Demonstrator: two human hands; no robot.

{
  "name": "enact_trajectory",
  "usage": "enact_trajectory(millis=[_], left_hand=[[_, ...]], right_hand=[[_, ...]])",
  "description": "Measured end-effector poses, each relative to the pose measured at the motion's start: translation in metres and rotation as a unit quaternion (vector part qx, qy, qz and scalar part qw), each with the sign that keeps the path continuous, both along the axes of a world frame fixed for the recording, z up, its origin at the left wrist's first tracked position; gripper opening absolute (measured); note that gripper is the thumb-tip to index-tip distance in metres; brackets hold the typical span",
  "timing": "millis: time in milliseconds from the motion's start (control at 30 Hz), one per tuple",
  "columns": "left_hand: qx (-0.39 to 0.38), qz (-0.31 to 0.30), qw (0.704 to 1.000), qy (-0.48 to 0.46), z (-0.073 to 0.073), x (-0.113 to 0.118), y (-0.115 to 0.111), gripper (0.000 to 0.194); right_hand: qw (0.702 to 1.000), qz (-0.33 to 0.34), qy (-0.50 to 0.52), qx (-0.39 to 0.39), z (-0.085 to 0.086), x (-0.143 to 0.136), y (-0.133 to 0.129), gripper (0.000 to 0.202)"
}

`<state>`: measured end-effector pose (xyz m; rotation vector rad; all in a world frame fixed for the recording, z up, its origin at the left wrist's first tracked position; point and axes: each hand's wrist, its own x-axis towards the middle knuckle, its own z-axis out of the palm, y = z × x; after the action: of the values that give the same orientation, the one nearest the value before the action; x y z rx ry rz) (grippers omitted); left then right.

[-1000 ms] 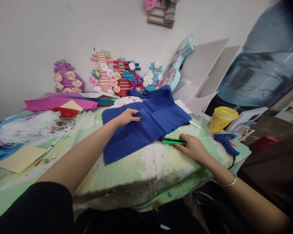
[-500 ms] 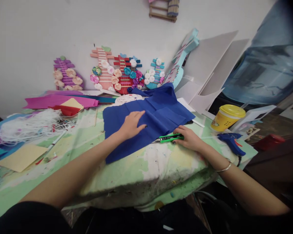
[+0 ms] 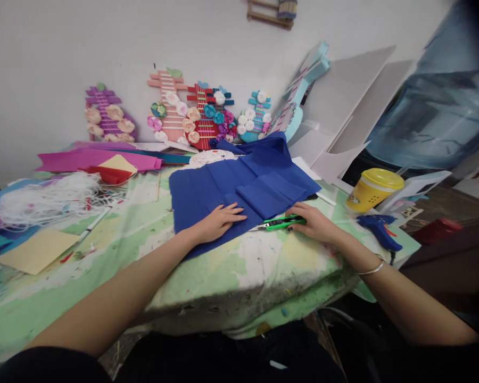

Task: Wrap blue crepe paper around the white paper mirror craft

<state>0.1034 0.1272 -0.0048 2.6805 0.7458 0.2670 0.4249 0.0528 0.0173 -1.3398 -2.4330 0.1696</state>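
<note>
A dark blue fabric piece (image 3: 231, 186) lies creased on the green and white tablecloth (image 3: 263, 266), with a folded flap on its right part. My left hand (image 3: 219, 222) rests flat on its near edge, fingers slightly apart and holding nothing. At the cloth's lower right corner, my right hand (image 3: 309, 221) has its fingers round the back end of a green utility knife (image 3: 281, 222). The knife lies low over the table, its tip pointing left toward the blue fabric's near edge.
Flowered guitar-shaped crafts (image 3: 203, 117) lean on the wall. White cord (image 3: 51, 199), yellow felt (image 3: 40, 250) and pink felt (image 3: 99, 159) lie left. A yellow-lidded cup (image 3: 375, 189) and blue glue gun (image 3: 383, 231) are right; white boards (image 3: 351, 101) stand behind.
My left hand has moved down to the fabric's near edge and flattened. The fabric under it looks smoother. My right hand and the knife have shifted slightly right.
</note>
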Motion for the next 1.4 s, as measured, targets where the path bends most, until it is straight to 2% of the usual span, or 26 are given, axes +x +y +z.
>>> enact_trajectory(millis=[267, 567, 900, 1167, 1400], left_hand=[[-0.021, 0.004, 1.0, 0.004, 0.0, 0.001, 0.001, 0.045], [-0.041, -0.002, 0.999, -0.01, -0.002, 0.0, 0.003, 0.044], [-0.032, 0.002, 0.999, -0.002, 0.002, 0.001, 0.001, 0.044], [-0.046, -0.001, 0.999, -0.028, -0.002, 0.0, 0.005, 0.044], [-0.083, 0.004, 0.991, -0.106, 0.0, -0.005, 0.008, 0.041]], right_hand=[[1.0, -0.008, 0.014, 0.014, -0.001, -0.006, 0.0, 0.02], [0.999, -0.027, 0.017, 0.007, 0.001, 0.003, -0.008, 0.016], [1.0, -0.012, 0.016, -0.003, 0.0, -0.011, -0.004, 0.018], [0.999, -0.029, 0.02, -0.008, 0.0, 0.002, -0.007, 0.017], [0.999, -0.02, 0.027, -0.002, -0.002, -0.006, -0.001, 0.017]])
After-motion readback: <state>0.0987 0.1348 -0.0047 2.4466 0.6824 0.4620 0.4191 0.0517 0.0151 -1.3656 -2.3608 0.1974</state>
